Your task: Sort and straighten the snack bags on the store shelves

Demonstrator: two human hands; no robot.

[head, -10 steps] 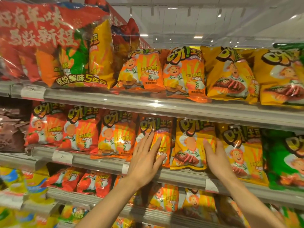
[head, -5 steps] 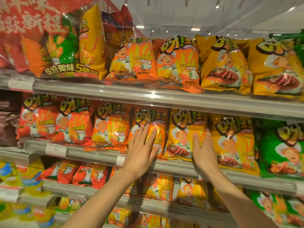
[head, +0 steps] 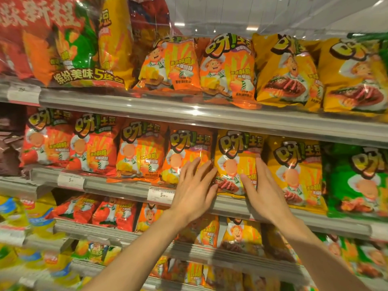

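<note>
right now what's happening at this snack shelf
A person is tidying snack bags on the middle shelf. The left hand lies flat, fingers spread, across the orange bag and the left edge of the yellow bag. The right hand presses that yellow bag's right side with straight fingers. The bag stands upright between both hands, at the shelf's front lip. Neither hand grips anything. A price tag sits just left of the left hand.
</note>
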